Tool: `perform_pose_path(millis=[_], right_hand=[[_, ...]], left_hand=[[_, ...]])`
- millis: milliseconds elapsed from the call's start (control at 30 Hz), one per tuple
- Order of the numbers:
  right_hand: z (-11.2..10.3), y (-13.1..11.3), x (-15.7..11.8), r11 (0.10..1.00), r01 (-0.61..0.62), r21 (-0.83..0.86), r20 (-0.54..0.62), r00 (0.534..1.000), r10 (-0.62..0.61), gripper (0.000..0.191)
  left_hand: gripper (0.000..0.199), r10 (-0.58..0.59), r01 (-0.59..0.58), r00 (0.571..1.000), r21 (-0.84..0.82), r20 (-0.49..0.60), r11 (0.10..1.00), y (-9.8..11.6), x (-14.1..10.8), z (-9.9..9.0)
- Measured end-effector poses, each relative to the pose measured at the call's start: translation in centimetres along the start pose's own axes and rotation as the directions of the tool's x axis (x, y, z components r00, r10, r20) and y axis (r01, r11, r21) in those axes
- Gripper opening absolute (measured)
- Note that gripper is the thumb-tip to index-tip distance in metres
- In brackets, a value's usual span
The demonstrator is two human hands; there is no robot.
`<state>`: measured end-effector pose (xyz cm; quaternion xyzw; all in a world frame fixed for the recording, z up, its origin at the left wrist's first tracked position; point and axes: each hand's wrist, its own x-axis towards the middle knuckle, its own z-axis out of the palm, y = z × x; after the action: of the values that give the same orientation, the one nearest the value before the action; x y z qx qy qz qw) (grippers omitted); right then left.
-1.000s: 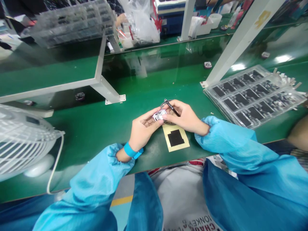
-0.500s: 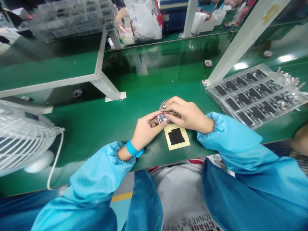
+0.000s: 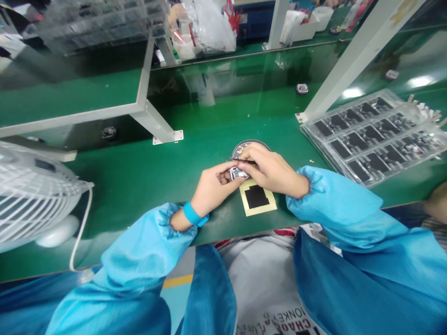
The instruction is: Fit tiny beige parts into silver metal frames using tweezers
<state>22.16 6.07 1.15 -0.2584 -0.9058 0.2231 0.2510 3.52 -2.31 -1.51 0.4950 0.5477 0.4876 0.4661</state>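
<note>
Between the thumb and fingers of my left hand [image 3: 215, 184] sits a small electronic device [image 3: 238, 173] with its inside showing. My right hand [image 3: 270, 168] is closed around dark tweezers [image 3: 245, 161], whose tip reaches over the device's upper edge. What the tip touches is too small to make out. Beneath my hands lies a pale yellow sheet [image 3: 250, 211] with a black cut-out piece [image 3: 257, 197] on it. Just behind the right fingers is a round, perforated dark dish [image 3: 252, 142], partly covered by that hand.
A clear plastic tray [image 3: 361, 136] of black parts lies to the right, beside a white slanted post [image 3: 352, 60]. At left are a white fan [image 3: 38, 200] and a raised shelf [image 3: 87, 88]. Another small device [image 3: 301, 88] rests farther back on the green bench [image 3: 209, 125].
My right hand has shifted slightly, and the tweezers now lie at a different angle over the device. More of the round dish shows. The left hand keeps its hold.
</note>
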Motion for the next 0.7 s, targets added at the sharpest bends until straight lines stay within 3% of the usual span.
perform_pose_path(millis=[100, 167, 333, 400, 533, 700], right_hand=[[-0.3, 0.5, 0.4, 0.965, -0.045, 0.257, -0.115, 0.990, 0.077, 0.015], [-0.6, 0.4, 0.5, 0.938, -0.064, 0.342, -0.151, 0.981, 0.122, 0.014], [-1.1, -0.3, 0.2, 0.925, 0.009, 0.380, -0.162, 0.985, 0.057, 0.020], [-0.8, -0.4, 0.2, 0.909, -0.034, 0.415, -0.127, 0.987, 0.095, 0.028], [0.2, -0.1, 0.3, 0.777, -0.153, 0.611, -0.035, 0.975, 0.219, 0.037], [1.5, -0.1, 0.6, 0.633, -0.139, 0.761, -0.046, 0.963, 0.266, 0.030]], left_hand=[[0.055, -0.059, 0.062, 0.998, -0.127, 0.028, 0.990, 0.8, 0.0, 0.0], [0.057, -0.056, 0.062, 0.998, -0.177, 0.039, 0.982, 1.2, 0.0, -0.1], [0.056, 0.005, -0.005, 1.000, -0.208, -0.003, 0.978, 1.5, 0.2, -0.4], [0.056, 0.034, -0.035, 0.999, -0.212, -0.011, 0.977, 1.4, 0.2, -0.4], [0.049, 0.101, -0.105, 0.994, -0.221, -0.029, 0.970, 1.3, 0.2, -0.3], [0.038, 0.115, -0.121, 0.992, -0.198, -0.043, 0.973, 1.5, 0.1, -0.2]])
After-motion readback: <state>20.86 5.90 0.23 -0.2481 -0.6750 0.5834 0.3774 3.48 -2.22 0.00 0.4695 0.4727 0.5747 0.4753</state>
